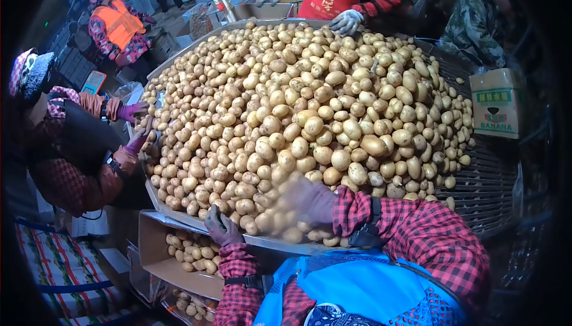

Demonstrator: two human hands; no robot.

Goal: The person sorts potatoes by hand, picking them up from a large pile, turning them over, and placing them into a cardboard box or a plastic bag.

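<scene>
A large heap of potatoes covers the sorting table. My left hand, in a dark purplish glove, is at the near rim beside the potatoes, above an open cardboard box. Its fingers are apart, and I see nothing held in them. To its right, my right hand in a purple glove reaches over the near edge of the heap. Motion smears its fingers and the potatoes around them, so whether it grips one does not show.
The table's metal rim runs close to me. Below it stands a cardboard box holding potatoes. Slatted grating and a banana carton lie right. One co-worker's gloved hands touch the left edge; another's white glove rests at the far side.
</scene>
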